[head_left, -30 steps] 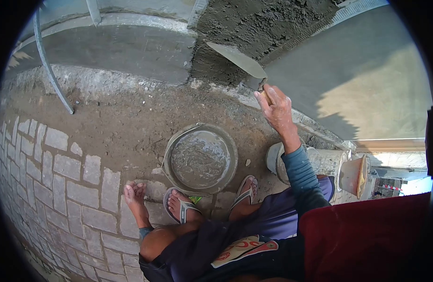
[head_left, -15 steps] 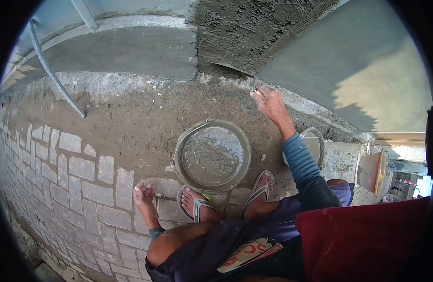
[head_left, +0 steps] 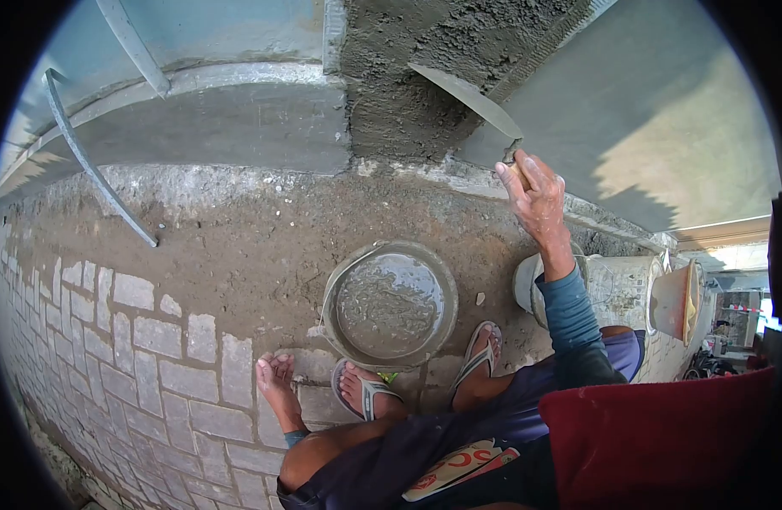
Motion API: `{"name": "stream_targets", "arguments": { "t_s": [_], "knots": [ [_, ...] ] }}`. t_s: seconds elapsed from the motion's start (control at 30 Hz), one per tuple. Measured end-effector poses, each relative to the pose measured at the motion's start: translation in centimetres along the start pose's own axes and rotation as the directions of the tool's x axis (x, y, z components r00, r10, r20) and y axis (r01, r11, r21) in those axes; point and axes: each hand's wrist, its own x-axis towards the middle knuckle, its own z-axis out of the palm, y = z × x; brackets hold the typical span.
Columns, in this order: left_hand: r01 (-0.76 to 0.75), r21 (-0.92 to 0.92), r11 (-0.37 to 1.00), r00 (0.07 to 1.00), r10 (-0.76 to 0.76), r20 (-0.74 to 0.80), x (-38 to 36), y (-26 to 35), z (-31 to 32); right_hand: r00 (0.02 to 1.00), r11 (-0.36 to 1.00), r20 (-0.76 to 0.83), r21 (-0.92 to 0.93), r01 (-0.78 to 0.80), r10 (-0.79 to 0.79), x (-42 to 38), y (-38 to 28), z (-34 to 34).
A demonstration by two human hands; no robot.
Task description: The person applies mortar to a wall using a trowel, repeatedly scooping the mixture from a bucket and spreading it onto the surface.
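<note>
My right hand [head_left: 539,200] is closed round the handle of a trowel [head_left: 471,98]. The trowel's long thin blade lies at a slant over rough wet mortar [head_left: 391,102] on the wall, its tip towards the upper left. My left hand [head_left: 278,387] hangs beside my knee above the paving, its fingers loosely bent and slightly apart, with nothing visible in them. Between my feet and the wall stands a round bucket [head_left: 330,297] holding wet grey mortar [head_left: 386,306].
Smooth grey plaster [head_left: 595,110] covers the wall to the right, partly sunlit. Several pails [head_left: 612,289] stand beyond my right forearm. A bent grey pipe [head_left: 98,174] sticks out at the left. Paving blocks [head_left: 187,378] border bare soil [head_left: 246,229].
My right hand has moved right with the trowel, and the blade has gone from the wall's bottom edge up over the mortar. My left hand stays beside my knee.
</note>
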Motion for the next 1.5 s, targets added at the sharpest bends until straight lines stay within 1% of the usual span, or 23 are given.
{"name": "stream_targets", "arguments": {
  "t_s": [0.1, 0.17, 0.2, 0.27, 0.37, 0.4, 0.47, 0.5, 0.57, 0.7, 0.8, 0.87, 0.9, 0.97, 1.0, 1.07, 1.1, 1.17, 1.2, 1.27, 1.3, 1.37, 1.5],
  "knots": [
    [-0.008, 0.007, 1.000, 1.000, 0.008, 0.011, 0.5, 0.1, 0.0, 0.999, 0.999, 0.034, -0.001, 0.040, -0.040, -0.4, -0.6, 0.6],
    [-0.003, 0.014, 1.000, 1.000, 0.003, 0.008, 0.8, 0.1, 0.3, 0.985, 0.998, 0.162, 0.013, 0.062, -0.063, -2.1, 0.0, 3.2],
    [-0.010, 0.015, 1.000, 1.000, 0.009, 0.021, 0.9, 0.1, 0.5, 0.985, 0.998, 0.160, 0.014, 0.064, -0.065, -2.9, 0.1, 4.7],
    [-0.021, 0.018, 1.000, 0.999, 0.020, 0.033, 1.0, 0.2, 0.8, 0.939, 0.997, 0.344, -0.077, 0.029, -0.001, -4.3, 0.3, 7.4],
    [-0.033, 0.034, 0.999, 0.998, 0.032, 0.046, 0.7, 0.6, 1.2, 0.950, 0.993, 0.302, -0.110, -0.044, 0.076, -4.6, 1.0, 9.3],
    [-0.021, 0.029, 0.999, 0.999, 0.020, 0.026, 0.6, 0.5, 1.0, 0.955, 0.993, 0.288, -0.106, -0.046, 0.075, -4.3, 0.8, 9.2],
    [-0.008, 0.028, 1.000, 1.000, 0.008, 0.006, 0.4, 0.6, 0.5, 0.979, 0.994, 0.174, -0.050, -0.096, 0.104, -4.2, 0.7, 7.9],
    [-0.011, 0.024, 1.000, 1.000, 0.010, 0.005, 0.4, 0.6, 0.2, 0.980, 0.994, 0.170, -0.049, -0.099, 0.106, -3.5, 0.6, 7.0],
    [-0.007, 0.029, 1.000, 1.000, 0.006, 0.009, 0.2, 0.6, -0.3, 0.993, 0.996, 0.082, 0.016, -0.083, 0.081, -2.1, 0.3, 4.6],
    [-0.023, 0.012, 1.000, 1.000, 0.022, 0.013, 0.7, 0.8, -0.3, 0.999, 0.999, 0.037, -0.001, -0.039, 0.039, -0.4, 0.2, 1.9],
    [-0.021, 0.000, 1.000, 1.000, 0.021, 0.015, 0.9, 0.9, -0.1, 0.999, 0.999, -0.023, -0.026, -0.034, 0.034, -0.2, -0.1, 0.9],
    [-0.019, 0.000, 1.000, 1.000, 0.019, 0.021, 1.0, 0.8, 0.1, 0.995, 1.000, -0.099, 0.003, 0.000, 0.001, -0.4, -0.2, 0.5],
    [-0.025, -0.004, 1.000, 0.999, 0.025, 0.043, 1.2, 0.5, 0.2, 0.996, 1.000, -0.090, 0.001, -0.001, 0.001, -0.8, -0.2, 0.5],
    [-0.032, -0.010, 0.999, 0.997, 0.032, 0.073, 1.2, 0.4, 0.5, 0.998, 0.999, 0.050, -0.024, 0.040, -0.038, -1.9, 0.1, 1.5],
    [-0.031, -0.014, 0.999, 0.997, 0.032, 0.070, 1.2, 0.4, 0.6, 0.998, 0.999, 0.052, -0.023, 0.044, -0.043, -2.6, 0.2, 2.5],
    [-0.018, 0.002, 1.000, 0.996, 0.018, 0.090, 1.3, 0.2, 0.8, 0.983, 0.998, 0.176, -0.006, 0.057, -0.055, -4.5, 0.3, 5.6],
    [-0.019, 0.002, 1.000, 0.996, 0.019, 0.088, 1.3, 0.2, 0.9, 0.983, 0.998, 0.177, -0.003, 0.058, -0.057, -5.5, 0.7, 7.4],
    [-0.022, 0.005, 1.000, 0.996, 0.022, 0.086, 1.0, 0.4, 0.8, 0.952, 0.996, 0.306, -0.088, -0.005, 0.031, -7.2, 1.6, 10.9],
    [-0.026, 0.006, 1.000, 0.996, 0.026, 0.081, 0.8, 0.4, 0.6, 0.952, 0.997, 0.306, -0.082, -0.004, 0.029, -7.6, 2.1, 11.9],
    [-0.039, 0.010, 0.999, 0.997, 0.039, 0.063, 0.7, 0.7, 0.0, 0.956, 0.988, 0.272, -0.139, -0.070, 0.106, -7.7, 2.5, 13.3],
    [-0.050, 0.008, 0.999, 0.997, 0.050, 0.064, 0.9, 0.8, -0.4, 0.959, 0.989, 0.263, -0.134, -0.069, 0.102, -7.2, 2.0, 13.0],
    [-0.032, -0.001, 1.000, 0.998, 0.032, 0.055, 0.8, 0.5, -1.4, 0.964, 0.986, 0.214, -0.066, -0.150, 0.161, -6.4, 1.0, 11.3],
    [-0.047, -0.001, 0.999, 0.998, 0.047, 0.039, 0.4, 1.0, -1.2, 0.991, 0.994, 0.101, -0.070, -0.083, 0.089, -3.3, -0.2, 7.3]
  ]
}}
